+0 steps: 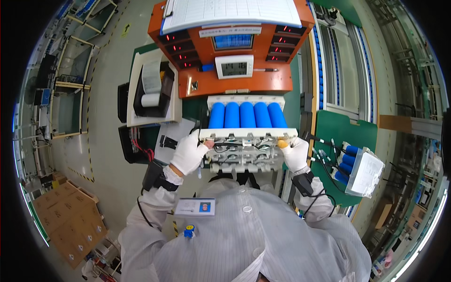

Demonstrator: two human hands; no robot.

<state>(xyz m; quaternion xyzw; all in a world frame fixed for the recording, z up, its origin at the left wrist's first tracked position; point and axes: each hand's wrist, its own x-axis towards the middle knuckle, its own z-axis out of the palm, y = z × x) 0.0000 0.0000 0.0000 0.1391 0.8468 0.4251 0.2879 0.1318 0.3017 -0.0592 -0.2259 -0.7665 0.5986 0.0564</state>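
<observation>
A battery pack (246, 115) is held between my two hands in front of my chest. Its row of blue cylindrical cells sits in a white plastic frame. The side towards me shows wires and clear plastic parts. My left hand (189, 152), in a white glove with bare fingertips, grips the pack's left end. At the right end, my gloved right hand (295, 152) is closed on the frame, its thumb against the near face. Fingers behind both ends are hidden.
Behind the pack stands an orange tester (235, 88) with red number displays, bearing a clipboard (235, 14) and a white digital meter (234, 66). A label printer (152, 91) is at left. Right, another battery pack (348, 165) lies among cables on a green board (345, 124), near a roller conveyor (345, 70).
</observation>
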